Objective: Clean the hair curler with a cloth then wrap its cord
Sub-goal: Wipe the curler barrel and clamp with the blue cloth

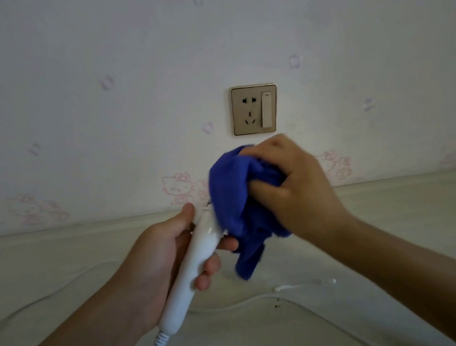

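Note:
My left hand grips the white handle of the hair curler, which points up and to the right above the table. My right hand is closed on a bunched blue cloth wrapped around the curler's barrel, so the barrel is hidden. The white cord leaves the handle's lower end, runs out of view at the bottom and lies loose across the table, with its plug end at the right.
A pale table meets a wall with faint cartoon-cat wallpaper. A gold wall socket with a switch sits just above my right hand. Another stretch of cord lies on the left.

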### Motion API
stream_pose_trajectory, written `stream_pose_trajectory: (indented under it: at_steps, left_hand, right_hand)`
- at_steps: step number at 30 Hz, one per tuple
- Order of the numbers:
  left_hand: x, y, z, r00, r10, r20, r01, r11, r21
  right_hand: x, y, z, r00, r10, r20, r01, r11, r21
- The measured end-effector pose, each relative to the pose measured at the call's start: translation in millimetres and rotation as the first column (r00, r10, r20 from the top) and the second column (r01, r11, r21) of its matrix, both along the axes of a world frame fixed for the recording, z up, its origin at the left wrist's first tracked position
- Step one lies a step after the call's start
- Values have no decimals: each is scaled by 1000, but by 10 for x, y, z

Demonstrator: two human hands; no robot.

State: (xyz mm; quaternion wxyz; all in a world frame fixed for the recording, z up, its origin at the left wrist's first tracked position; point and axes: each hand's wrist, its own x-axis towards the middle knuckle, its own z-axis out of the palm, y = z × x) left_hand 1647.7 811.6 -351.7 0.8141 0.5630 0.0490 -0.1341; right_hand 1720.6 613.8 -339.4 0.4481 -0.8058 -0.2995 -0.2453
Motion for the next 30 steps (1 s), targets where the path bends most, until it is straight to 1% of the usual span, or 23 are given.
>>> stream_pose_trajectory:
  at_steps: [2,4,6,8,9,10,11,14,16,17,19,21,22,24,26,28,30]
  left_hand:
    - [-19,9,-37,999,-41,0,41,999,-6]
    - [-29,-12,-74,999,-41,23,41,999,9]
    - [63,-34,-144,998,48,50,-48,999,11]
    - [216,-43,-218,974,215,76,-219,975,50]
    - [293,-38,-241,955,282,93,-290,953,88]
    - [344,-28,-255,944,310,112,-323,938,124]
    - [361,-12,-264,946,298,130,-315,939,138]
    - [235,28,-247,969,127,213,-154,982,113]
    - [166,18,-258,966,82,246,-118,984,136]
    - [144,10,-278,969,92,229,-125,983,136]
    - [154,-30,-273,975,138,174,-163,977,140]
    - [138,-42,-238,963,182,197,-225,949,223]
    - [116,-40,-213,960,182,211,-233,940,250]
    - [45,-38,-165,966,109,236,-177,941,287]
    - [5,-36,-156,962,38,270,-138,920,366]
    - [5,-56,-155,946,34,322,-194,856,480]
    - [12,-67,-142,918,62,391,-280,801,529]
  right_hand:
    - [70,-113,126,997,-74,1,73,993,91]
    - [45,-141,131,999,-50,8,49,991,125]
    - [-62,-49,25,998,58,-5,-58,997,42]
    - [-146,63,-106,990,134,-32,-136,989,-60]
    - [-140,79,-138,991,132,-32,-134,988,-77]
    - [-110,71,-134,993,114,-26,-115,991,-65]
    - [-70,40,-107,996,89,-14,-89,995,-33]
    - [35,-101,48,1000,9,9,-9,997,73]
    - [47,-139,103,1000,-16,18,14,993,116]
    - [20,-120,97,1000,-4,20,2,994,106]
    - [-63,-32,9,998,63,0,-63,998,22]
    - [-126,54,-113,992,124,-19,-124,991,-50]
    - [-123,64,-136,993,121,-16,-121,991,-50]
    - [-62,9,-73,998,62,7,-62,998,26]
    - [4,-92,63,1000,-1,15,-1,991,136]
    - [25,-156,136,999,-19,26,13,979,202]
    - [-26,-120,86,1000,7,29,-12,987,160]
